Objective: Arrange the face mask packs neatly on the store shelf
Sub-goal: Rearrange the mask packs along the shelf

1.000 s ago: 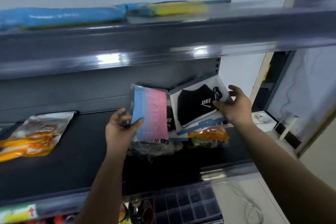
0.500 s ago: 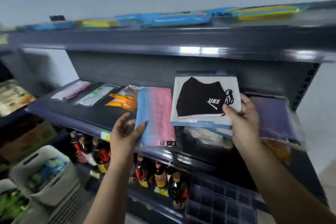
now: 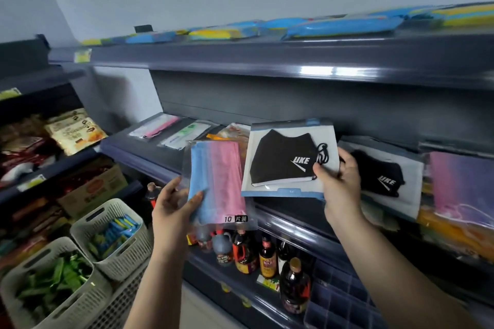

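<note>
The blue-and-pink mask pack [image 3: 217, 181] is held upright in front of the middle shelf [image 3: 288, 224], above its front edge, pinched at its lower left corner by the left hand [image 3: 173, 211], thumb across the front. Just beside it, the black mask pack [image 3: 290, 159] is gripped at its right edge by the right hand [image 3: 338, 181], thumb on the front and fingers behind. Both packs face the person and are lifted off the shelf, most likely so each can be checked and sorted to its own kind before being set down.

On the shelf to the right lies a second black mask pack [image 3: 385, 179], and beyond it a purple-pink pack [image 3: 459, 184] on top of orange ones, so like seems to go with like there. Further left on the shelf lie three flat packs: a pink-striped pack [image 3: 156, 127], a green-striped pack [image 3: 187, 133] and an orange pack [image 3: 232, 132], partly hidden.

That makes two black packs in view and one blue-and-pink.

Below stand several sauce bottles [image 3: 267, 256]; I cannot count them surely. Two plastic baskets [image 3: 107, 243] sit lower left, and blue and yellow packs [image 3: 339, 27] line the top shelf.
</note>
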`<state>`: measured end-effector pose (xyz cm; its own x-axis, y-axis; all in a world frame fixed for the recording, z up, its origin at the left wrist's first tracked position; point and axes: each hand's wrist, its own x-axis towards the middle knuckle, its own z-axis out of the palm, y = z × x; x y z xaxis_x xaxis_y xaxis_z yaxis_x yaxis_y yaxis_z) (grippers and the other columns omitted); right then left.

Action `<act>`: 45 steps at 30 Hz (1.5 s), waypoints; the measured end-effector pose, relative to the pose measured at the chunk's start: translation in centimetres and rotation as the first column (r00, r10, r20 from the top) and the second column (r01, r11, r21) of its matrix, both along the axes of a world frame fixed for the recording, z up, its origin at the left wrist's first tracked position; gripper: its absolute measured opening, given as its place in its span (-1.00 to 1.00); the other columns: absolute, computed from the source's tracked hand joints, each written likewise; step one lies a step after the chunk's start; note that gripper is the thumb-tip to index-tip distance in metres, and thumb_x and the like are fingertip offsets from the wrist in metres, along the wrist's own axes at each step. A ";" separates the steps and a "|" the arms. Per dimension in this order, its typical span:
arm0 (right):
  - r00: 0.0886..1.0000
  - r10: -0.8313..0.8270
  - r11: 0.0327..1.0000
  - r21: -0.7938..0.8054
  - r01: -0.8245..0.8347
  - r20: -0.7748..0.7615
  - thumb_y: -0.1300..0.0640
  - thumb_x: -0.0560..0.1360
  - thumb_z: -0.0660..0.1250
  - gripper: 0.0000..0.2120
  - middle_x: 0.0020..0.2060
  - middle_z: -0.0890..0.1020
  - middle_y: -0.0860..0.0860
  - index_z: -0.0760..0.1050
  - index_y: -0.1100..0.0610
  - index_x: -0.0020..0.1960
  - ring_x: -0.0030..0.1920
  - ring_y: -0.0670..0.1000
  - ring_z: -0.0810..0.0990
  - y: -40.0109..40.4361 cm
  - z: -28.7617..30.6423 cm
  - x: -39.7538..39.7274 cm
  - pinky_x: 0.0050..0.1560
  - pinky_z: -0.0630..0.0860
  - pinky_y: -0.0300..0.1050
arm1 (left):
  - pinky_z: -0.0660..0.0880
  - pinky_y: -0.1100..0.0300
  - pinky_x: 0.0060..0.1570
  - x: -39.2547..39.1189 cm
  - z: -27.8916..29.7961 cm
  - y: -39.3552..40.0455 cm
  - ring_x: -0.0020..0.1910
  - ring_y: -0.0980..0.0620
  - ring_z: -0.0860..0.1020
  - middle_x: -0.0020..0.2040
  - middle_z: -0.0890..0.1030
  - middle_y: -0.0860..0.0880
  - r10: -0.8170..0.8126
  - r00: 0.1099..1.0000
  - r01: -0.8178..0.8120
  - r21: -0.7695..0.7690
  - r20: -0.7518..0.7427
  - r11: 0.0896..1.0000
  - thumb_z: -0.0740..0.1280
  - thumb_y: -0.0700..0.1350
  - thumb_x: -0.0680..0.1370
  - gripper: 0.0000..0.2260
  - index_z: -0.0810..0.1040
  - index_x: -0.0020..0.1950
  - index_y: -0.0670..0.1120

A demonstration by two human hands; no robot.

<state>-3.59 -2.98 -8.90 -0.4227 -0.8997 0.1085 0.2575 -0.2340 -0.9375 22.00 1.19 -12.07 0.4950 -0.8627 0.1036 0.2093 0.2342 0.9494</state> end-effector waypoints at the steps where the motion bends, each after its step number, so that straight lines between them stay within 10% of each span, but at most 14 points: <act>1: 1.000 -0.018 1.000 0.005 0.018 -0.005 0.44 0.46 0.31 -0.52 -0.07 0.59 -0.08 0.34 0.13 0.31 -0.13 -0.18 0.57 -0.5 -0.1 0.4 -0.01 0.52 -0.30 | 0.58 0.29 -0.26 0.4 -0.1 -0.6 -0.23 0.09 0.58 -0.18 0.56 0.01 -0.001 1.000 0.001 -0.001 0.001 1.000 0.45 -0.30 0.38 -0.63 0.51 0.05 0.09; 11: 0.967 -0.226 0.970 0.059 0.234 -0.115 0.46 0.45 0.30 -0.54 -0.10 0.57 -0.05 0.34 0.22 0.30 -0.19 -0.22 0.53 -6.3 -1.3 3.8 -0.24 0.46 -0.53 | 0.59 0.25 -0.26 5.7 -0.8 -8.7 -0.27 0.12 0.56 -0.18 0.51 0.02 -0.074 0.997 0.074 -0.010 0.012 0.997 0.43 -0.32 0.41 -0.62 0.48 0.12 0.02; 16: 0.888 -0.367 0.910 0.092 0.404 -0.277 0.42 0.43 0.33 -0.52 0.08 0.56 0.13 0.33 0.25 0.31 0.08 0.08 0.57 -8.7 -0.8 4.8 -0.03 0.42 -0.33 | 0.54 0.36 -0.33 7.8 -1.2 -13.0 -0.28 0.12 0.56 -0.18 0.53 0.02 -0.144 0.990 0.144 -0.014 -0.002 0.989 0.44 -0.31 0.41 -0.58 0.45 0.20 -0.04; 22: 0.344 -0.155 0.863 0.043 0.504 -0.926 0.10 0.47 0.34 -0.40 0.43 0.28 0.15 0.22 0.18 0.45 0.45 0.16 0.18 -9.7 -1.0 7.4 0.44 0.09 -0.03 | 0.53 0.39 -0.30 9.4 -2.1 -17.4 -0.22 0.08 0.58 -0.18 0.52 -0.02 -0.268 0.963 0.267 -0.027 -0.042 0.963 0.43 -0.35 0.40 -0.64 0.51 0.04 0.04; 28: -0.049 0.469 0.851 0.437 0.291 -0.882 -0.13 0.60 0.04 -0.47 0.54 0.01 0.03 0.06 -0.01 0.52 0.53 0.15 -0.09 -11.9 -5.1 9.7 0.49 -0.07 0.18 | 0.53 0.39 -0.27 10.1 -2.7 -19.5 -0.10 -0.03 0.57 -0.15 0.52 -0.05 -0.348 0.936 0.348 -0.023 -0.044 0.937 0.41 -0.37 0.40 -0.62 0.51 0.08 0.03; 41: 0.056 0.616 0.687 0.571 0.450 -0.786 -0.16 0.59 -0.02 -0.44 0.54 0.00 0.09 -0.01 -0.01 0.53 0.52 0.24 -0.06 -13.5 -5.8 10.3 0.46 -0.02 0.29 | 0.57 0.33 -0.25 10.3 -1.7 -18.5 -0.24 0.14 0.65 -0.19 0.55 -0.05 -0.333 0.941 0.332 -0.028 -0.062 0.943 0.37 -0.41 0.42 -0.64 0.51 0.02 0.02; 45: 0.080 0.264 0.908 0.275 0.317 -0.961 -0.01 0.58 0.11 -0.56 0.39 0.36 0.10 0.26 0.11 0.42 0.41 0.17 0.25 -14.1 -4.1 11.8 0.35 0.23 0.06 | 0.57 0.35 -0.26 10.8 -0.7 -17.9 -0.27 0.17 0.66 -0.33 0.65 0.06 -0.323 0.944 0.322 -0.035 -0.071 0.946 0.33 -0.43 0.44 -0.65 0.48 0.04 -0.02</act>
